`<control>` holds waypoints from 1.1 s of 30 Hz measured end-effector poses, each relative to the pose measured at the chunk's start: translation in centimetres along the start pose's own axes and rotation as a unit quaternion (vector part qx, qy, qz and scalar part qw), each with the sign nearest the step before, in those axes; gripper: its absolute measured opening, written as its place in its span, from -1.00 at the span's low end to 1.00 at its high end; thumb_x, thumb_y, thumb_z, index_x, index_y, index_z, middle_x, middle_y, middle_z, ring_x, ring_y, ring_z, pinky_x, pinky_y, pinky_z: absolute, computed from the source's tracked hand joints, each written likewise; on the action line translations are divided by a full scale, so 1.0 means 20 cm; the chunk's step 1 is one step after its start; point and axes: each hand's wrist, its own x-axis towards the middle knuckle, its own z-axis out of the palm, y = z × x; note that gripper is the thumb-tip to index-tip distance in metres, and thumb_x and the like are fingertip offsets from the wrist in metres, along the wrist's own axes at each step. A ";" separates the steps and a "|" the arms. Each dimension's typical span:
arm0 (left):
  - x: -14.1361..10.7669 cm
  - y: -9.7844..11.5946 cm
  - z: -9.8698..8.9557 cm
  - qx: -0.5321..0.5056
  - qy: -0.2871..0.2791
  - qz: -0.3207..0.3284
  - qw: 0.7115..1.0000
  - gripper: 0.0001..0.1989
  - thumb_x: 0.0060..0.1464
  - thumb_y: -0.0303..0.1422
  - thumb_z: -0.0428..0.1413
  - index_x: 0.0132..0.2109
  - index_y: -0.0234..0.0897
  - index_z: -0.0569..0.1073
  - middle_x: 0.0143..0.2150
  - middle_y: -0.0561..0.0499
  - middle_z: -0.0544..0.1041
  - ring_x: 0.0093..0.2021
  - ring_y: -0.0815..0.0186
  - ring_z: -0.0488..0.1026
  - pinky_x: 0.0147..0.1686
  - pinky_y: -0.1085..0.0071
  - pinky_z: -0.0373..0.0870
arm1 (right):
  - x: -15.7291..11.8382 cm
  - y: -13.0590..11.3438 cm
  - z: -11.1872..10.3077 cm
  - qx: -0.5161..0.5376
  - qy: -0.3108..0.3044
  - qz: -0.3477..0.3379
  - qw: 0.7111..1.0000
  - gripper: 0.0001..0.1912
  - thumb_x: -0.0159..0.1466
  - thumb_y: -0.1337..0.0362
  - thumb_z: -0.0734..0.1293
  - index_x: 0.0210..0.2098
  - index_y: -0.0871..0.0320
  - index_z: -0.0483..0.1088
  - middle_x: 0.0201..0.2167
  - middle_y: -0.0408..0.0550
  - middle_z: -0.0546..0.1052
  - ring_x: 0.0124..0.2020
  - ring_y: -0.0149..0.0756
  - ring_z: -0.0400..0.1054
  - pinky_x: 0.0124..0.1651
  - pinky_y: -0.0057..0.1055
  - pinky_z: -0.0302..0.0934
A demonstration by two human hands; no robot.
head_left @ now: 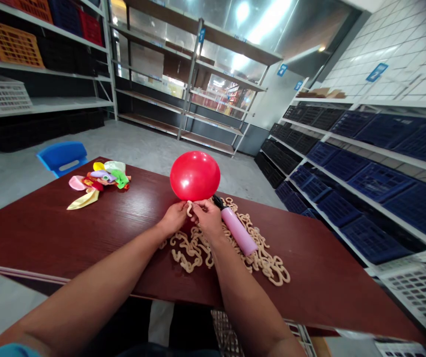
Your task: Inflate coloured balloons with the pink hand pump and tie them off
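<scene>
An inflated red balloon (195,176) stands over the table, its neck end down between my two hands. My left hand (175,218) is closed, its fingertips pinching at the balloon's neck. My right hand (207,216) is closed too, fingers at the same neck from the right. A short beige curled piece (189,210) hangs between the fingertips; which hand grips it is hard to see. Under and around my hands lies a heap of beige curly pieces (272,265). On that heap, just right of my right hand, rests a pink balloon pump (239,232) with a black nozzle end.
Several uninflated coloured balloons (105,177) lie in a pile at the far left of the dark red table (131,218). A blue chair (63,156) stands behind that corner. Shelving with dark blue crates (372,178) runs along the right; racks (186,99) stand at the back.
</scene>
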 end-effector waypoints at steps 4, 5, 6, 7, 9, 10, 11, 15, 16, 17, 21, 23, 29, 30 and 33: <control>-0.01 0.02 0.01 -0.102 -0.057 -0.048 0.992 -0.72 0.02 -0.14 -0.02 -0.42 -0.28 0.24 -0.63 0.12 0.25 -0.74 0.57 -0.02 -0.74 0.57 -0.19 | -0.02 -0.02 0.02 -0.025 0.032 -0.048 0.998 -0.80 0.05 0.13 0.30 -0.46 0.16 0.33 -0.60 -0.18 0.43 -0.69 -0.48 0.25 -0.62 -0.52 0.15; -0.01 0.03 0.01 -0.120 -0.060 -0.054 0.989 -0.73 0.01 -0.15 0.00 -0.42 -0.28 0.23 -0.64 0.14 0.21 -0.74 0.57 -0.04 -0.74 0.58 -0.20 | -0.03 -0.03 0.03 -0.031 0.039 -0.057 0.997 -0.80 0.06 0.14 0.29 -0.45 0.15 0.32 -0.60 -0.19 0.42 -0.68 -0.48 0.24 -0.61 -0.52 0.15; -0.01 0.04 0.00 -0.137 -0.064 -0.058 0.987 -0.74 0.00 -0.17 0.01 -0.42 -0.28 0.21 -0.66 0.16 0.17 -0.75 0.58 -0.05 -0.74 0.59 -0.21 | -0.03 -0.03 0.03 -0.034 0.042 -0.061 0.997 -0.81 0.06 0.14 0.29 -0.45 0.15 0.31 -0.60 -0.20 0.42 -0.68 -0.49 0.24 -0.61 -0.52 0.15; -0.02 0.04 0.00 -0.151 -0.069 -0.060 0.984 -0.74 0.00 -0.18 0.02 -0.43 -0.28 0.20 -0.66 0.18 0.14 -0.75 0.59 -0.06 -0.74 0.60 -0.21 | -0.03 -0.02 0.03 -0.032 0.039 -0.060 0.997 -0.81 0.07 0.14 0.28 -0.44 0.14 0.29 -0.60 -0.21 0.41 -0.69 -0.49 0.23 -0.61 -0.53 0.14; -0.02 0.05 -0.01 -0.162 -0.079 -0.060 0.982 -0.73 -0.01 -0.19 0.04 -0.45 -0.29 0.19 -0.67 0.18 0.12 -0.74 0.59 -0.07 -0.74 0.60 -0.23 | -0.02 -0.02 0.03 -0.014 0.018 -0.043 0.999 -0.81 0.08 0.13 0.26 -0.44 0.13 0.25 -0.61 -0.22 0.40 -0.71 -0.51 0.19 -0.63 -0.54 0.09; -0.02 0.06 -0.01 -0.159 -0.083 -0.057 0.982 -0.73 -0.01 -0.19 0.04 -0.46 -0.30 0.19 -0.67 0.17 0.14 -0.74 0.59 -0.07 -0.74 0.61 -0.23 | -0.02 -0.01 0.03 0.000 0.006 -0.030 1.000 -0.80 0.09 0.12 0.25 -0.44 0.13 0.24 -0.63 -0.23 0.39 -0.72 -0.52 0.17 -0.64 -0.54 0.07; -0.02 0.06 -0.01 -0.152 -0.087 -0.053 0.983 -0.72 -0.01 -0.18 0.04 -0.45 -0.31 0.21 -0.65 0.15 0.17 -0.73 0.60 -0.06 -0.74 0.61 -0.23 | -0.02 -0.01 0.03 0.017 -0.002 -0.019 1.000 -0.80 0.09 0.12 0.25 -0.45 0.12 0.23 -0.64 -0.24 0.38 -0.73 -0.52 0.15 -0.65 -0.55 0.04; -0.03 0.07 -0.01 -0.118 -0.098 -0.038 0.987 -0.71 -0.01 -0.15 0.04 -0.39 -0.33 0.28 -0.60 0.09 0.27 -0.72 0.60 -0.04 -0.74 0.60 -0.23 | 0.00 0.00 0.01 0.072 -0.009 0.003 0.997 -0.79 0.08 0.10 0.25 -0.46 0.12 0.23 -0.66 -0.25 0.35 -0.74 -0.53 0.12 -0.67 -0.55 -0.03; -0.03 0.08 -0.01 -0.110 -0.102 -0.038 0.988 -0.70 -0.01 -0.15 0.04 -0.38 -0.34 0.29 -0.59 0.09 0.27 -0.72 0.60 -0.04 -0.74 0.60 -0.23 | 0.01 0.01 0.01 0.079 -0.010 0.006 0.997 -0.79 0.08 0.10 0.25 -0.46 0.12 0.23 -0.66 -0.25 0.35 -0.73 -0.53 0.11 -0.67 -0.55 -0.03; -0.03 0.08 -0.01 -0.103 -0.107 -0.039 0.988 -0.70 -0.01 -0.15 0.05 -0.38 -0.35 0.30 -0.59 0.09 0.26 -0.72 0.61 -0.05 -0.74 0.60 -0.23 | 0.01 0.01 0.01 0.083 -0.011 0.007 0.996 -0.79 0.07 0.11 0.25 -0.46 0.12 0.24 -0.66 -0.25 0.34 -0.73 -0.53 0.11 -0.67 -0.54 -0.04; -0.04 0.10 -0.04 -0.103 -0.143 -0.061 0.983 -0.70 -0.04 -0.17 0.08 -0.42 -0.38 0.31 -0.63 0.15 0.16 -0.72 0.62 -0.09 -0.74 0.59 -0.26 | 0.01 0.01 0.00 0.091 -0.015 -0.002 0.996 -0.80 0.08 0.13 0.26 -0.47 0.13 0.23 -0.66 -0.26 0.33 -0.72 -0.53 0.11 -0.65 -0.55 -0.04; -0.04 0.12 -0.05 -0.120 -0.169 -0.083 0.975 -0.70 -0.07 -0.19 0.12 -0.44 -0.39 0.31 -0.64 0.18 0.10 -0.72 0.63 -0.13 -0.75 0.60 -0.29 | 0.00 0.01 0.01 0.098 -0.015 -0.012 0.995 -0.81 0.09 0.14 0.26 -0.47 0.13 0.23 -0.64 -0.25 0.35 -0.71 -0.54 0.12 -0.65 -0.56 -0.05; -0.04 0.13 -0.08 -0.187 -0.200 -0.163 0.948 -0.74 -0.13 -0.27 0.17 -0.44 -0.38 0.29 -0.66 0.21 0.05 -0.73 0.65 -0.12 -0.76 0.65 -0.31 | -0.01 0.00 0.03 0.087 0.000 -0.040 0.995 -0.81 0.14 0.14 0.22 -0.46 0.12 0.19 -0.63 -0.25 0.35 -0.68 -0.52 0.12 -0.60 -0.54 0.00; -0.04 0.13 -0.08 -0.190 -0.202 -0.176 0.945 -0.74 -0.13 -0.27 0.17 -0.44 -0.37 0.28 -0.67 0.22 0.05 -0.74 0.64 -0.12 -0.76 0.65 -0.30 | -0.01 0.00 0.03 0.083 0.003 -0.047 0.995 -0.81 0.15 0.14 0.21 -0.47 0.12 0.18 -0.62 -0.25 0.34 -0.66 -0.51 0.14 -0.58 -0.53 0.03; -0.05 0.11 -0.07 -0.182 -0.197 -0.186 0.945 -0.75 -0.14 -0.29 0.17 -0.45 -0.35 0.26 -0.69 0.22 0.07 -0.75 0.64 -0.10 -0.77 0.66 -0.27 | 0.01 0.02 0.02 0.039 0.019 -0.058 0.997 -0.81 0.17 0.13 0.17 -0.46 0.11 0.16 -0.58 -0.23 0.32 -0.59 -0.47 0.19 -0.49 -0.49 0.12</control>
